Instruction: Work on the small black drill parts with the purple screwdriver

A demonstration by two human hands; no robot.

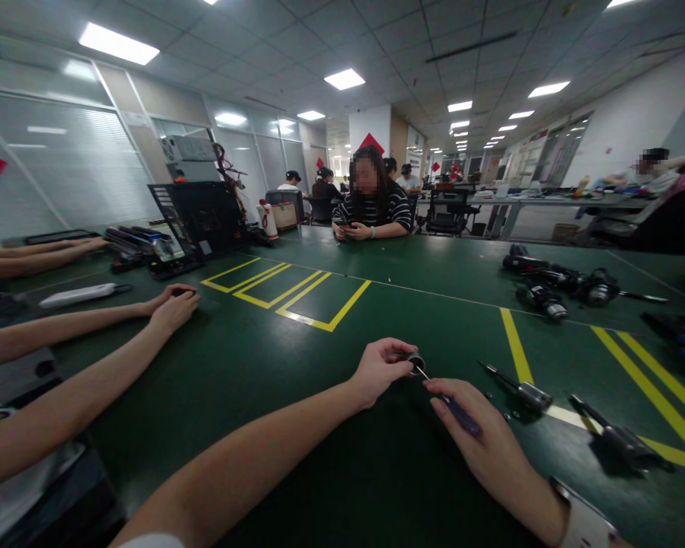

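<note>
Grip, left: left hand [383, 373] pinches a short metal ring [415, 361] between thumb and fingers, over the green table [251, 434].
Grip, right: right hand [485, 434] is closed on a purple-handled tool [463, 418], its thin shaft angled to the ring's opening.
Ring: between the two hands, opening turned toward the shaft.
Beside the right hand: small loose parts [515, 415], then two slim metal tools [533, 397] [625, 443] near yellow tape [516, 346].
Beyond: dark cylindrical tools [599, 288] lie grouped.
Left side: a co-worker's hands [174, 307] rest together.
Across: a person in stripes [396, 209] sits.
</note>
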